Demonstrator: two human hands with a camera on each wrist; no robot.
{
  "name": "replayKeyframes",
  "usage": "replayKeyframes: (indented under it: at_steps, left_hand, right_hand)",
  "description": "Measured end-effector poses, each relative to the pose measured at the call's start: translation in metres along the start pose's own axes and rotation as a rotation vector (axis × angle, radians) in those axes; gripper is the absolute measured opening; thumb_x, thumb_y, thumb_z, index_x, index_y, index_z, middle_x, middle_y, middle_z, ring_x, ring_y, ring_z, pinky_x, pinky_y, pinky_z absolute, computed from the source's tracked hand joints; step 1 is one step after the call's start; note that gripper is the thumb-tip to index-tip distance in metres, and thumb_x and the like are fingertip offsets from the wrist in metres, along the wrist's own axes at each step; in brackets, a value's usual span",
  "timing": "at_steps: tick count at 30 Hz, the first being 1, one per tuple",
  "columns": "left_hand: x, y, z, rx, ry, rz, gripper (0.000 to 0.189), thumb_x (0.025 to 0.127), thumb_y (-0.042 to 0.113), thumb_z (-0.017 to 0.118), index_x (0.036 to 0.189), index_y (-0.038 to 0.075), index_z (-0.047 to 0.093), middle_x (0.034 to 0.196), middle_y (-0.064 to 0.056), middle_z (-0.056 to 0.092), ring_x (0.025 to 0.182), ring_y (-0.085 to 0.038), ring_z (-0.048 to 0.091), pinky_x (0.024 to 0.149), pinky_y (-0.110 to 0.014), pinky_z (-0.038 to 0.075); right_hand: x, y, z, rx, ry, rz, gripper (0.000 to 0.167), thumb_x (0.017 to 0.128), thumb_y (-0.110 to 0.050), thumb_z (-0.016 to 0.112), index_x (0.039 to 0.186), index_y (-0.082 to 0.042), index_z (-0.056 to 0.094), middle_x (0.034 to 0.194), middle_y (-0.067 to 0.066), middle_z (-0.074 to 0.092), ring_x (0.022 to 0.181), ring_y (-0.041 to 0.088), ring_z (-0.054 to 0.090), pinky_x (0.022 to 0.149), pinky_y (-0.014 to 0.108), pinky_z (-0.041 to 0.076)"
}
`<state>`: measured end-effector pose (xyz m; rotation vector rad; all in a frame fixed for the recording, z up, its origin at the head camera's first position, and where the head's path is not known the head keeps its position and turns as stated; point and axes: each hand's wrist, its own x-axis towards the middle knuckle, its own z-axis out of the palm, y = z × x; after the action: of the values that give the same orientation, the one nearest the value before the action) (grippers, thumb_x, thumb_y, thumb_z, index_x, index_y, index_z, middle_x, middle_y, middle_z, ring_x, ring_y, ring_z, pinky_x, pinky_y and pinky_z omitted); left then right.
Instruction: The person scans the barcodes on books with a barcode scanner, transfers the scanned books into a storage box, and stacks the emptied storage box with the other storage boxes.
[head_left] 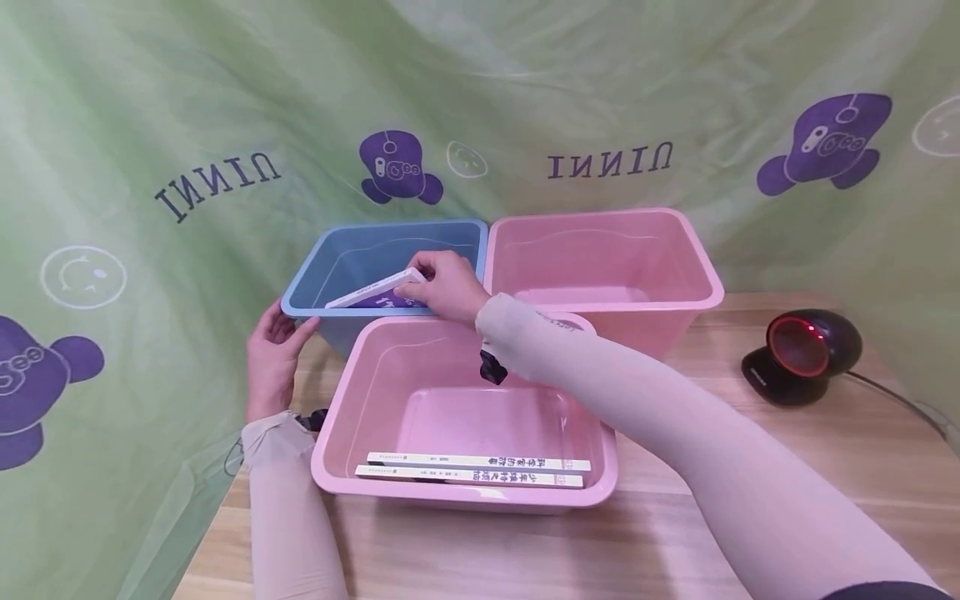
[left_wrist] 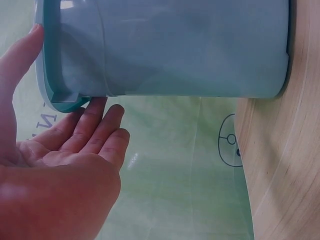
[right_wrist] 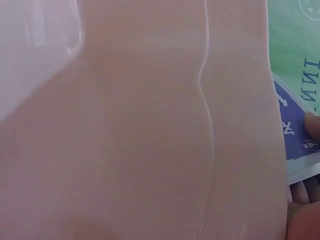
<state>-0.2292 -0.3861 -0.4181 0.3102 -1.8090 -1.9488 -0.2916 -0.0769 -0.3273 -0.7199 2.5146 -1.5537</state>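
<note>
My right hand (head_left: pixel 448 287) pinches a thin book (right_wrist: pixel 295 125) with a purple cover and white spine. The book is tilted inside the blue bin (head_left: pixel 408 225) at the back left, its lower part hidden behind the near rim. My left hand (head_left: pixel 272 362) is at the bin's near left corner. In the left wrist view, its thumb (left_wrist: pixel 27 47) lies against the rim and its loosely straight fingers (left_wrist: pixel 90 122) touch just beneath it. Two books (head_left: pixel 472 476) with cream spines stand against the near wall of the front pink bin (head_left: pixel 480 417).
Another pink bin (head_left: pixel 600 218) stands at the back right, beside the blue one. A black scanner-like device (head_left: pixel 802 354) with a red-lit face sits on the wooden table (head_left: pixel 697 533), its cable running right. Green printed cloth (head_left: pixel 487 83) hangs behind and at the left.
</note>
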Motion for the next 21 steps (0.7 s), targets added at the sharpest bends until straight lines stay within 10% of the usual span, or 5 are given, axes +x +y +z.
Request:
replayKeyframes:
  at_steps: [21]
  left_hand:
    - [0.000, -0.003, 0.001, -0.016, 0.000, 0.027, 0.071, 0.094, -0.006, 0.086, 0.159, 0.004, 0.060, 0.131, 0.004, 0.071, 0.128, -0.013, 0.063, 0.103, -0.015, 0.055]
  right_hand:
    - [0.007, -0.002, -0.010, -0.144, -0.196, 0.134, 0.013, 0.099, -0.016, 0.079, 0.108, -0.014, 0.087, 0.115, 0.001, 0.083, 0.111, 0.017, 0.069, 0.094, 0.028, 0.059]
